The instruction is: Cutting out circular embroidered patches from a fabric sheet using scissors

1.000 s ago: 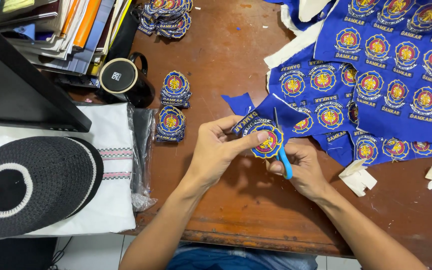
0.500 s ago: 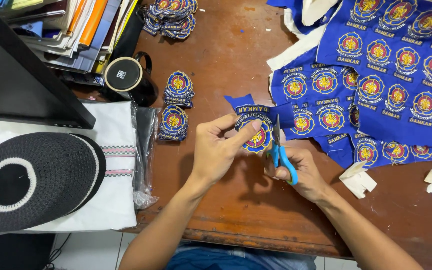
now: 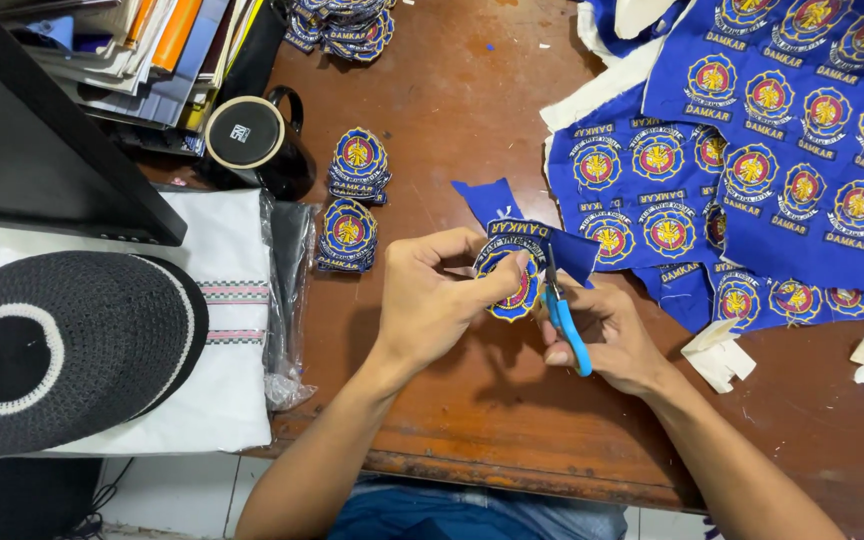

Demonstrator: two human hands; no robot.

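The left hand [image 3: 432,300] pinches a round embroidered patch [image 3: 508,280] above the desk [image 3: 452,100]; the right hand [image 3: 602,335] is closed on blue-handled scissors [image 3: 562,320] at its edge. The patch looks light and floppy, best pinched close to the cut.

Lower half of the patch [image 3: 514,283] covered by left hand [image 3: 432,300] fingers; trimmed or untrimmed there, impossible to tell. Scissors [image 3: 564,318] mostly buried in the right hand [image 3: 607,335], blade tips lost against the patch edge. Blue sheet [image 3: 782,150] far right of the right hand, cut off by top and right edges. Cap [image 3: 52,345] far left of the left hand, clipped by the left edge. Pile [image 3: 337,25] above, clipped at top.
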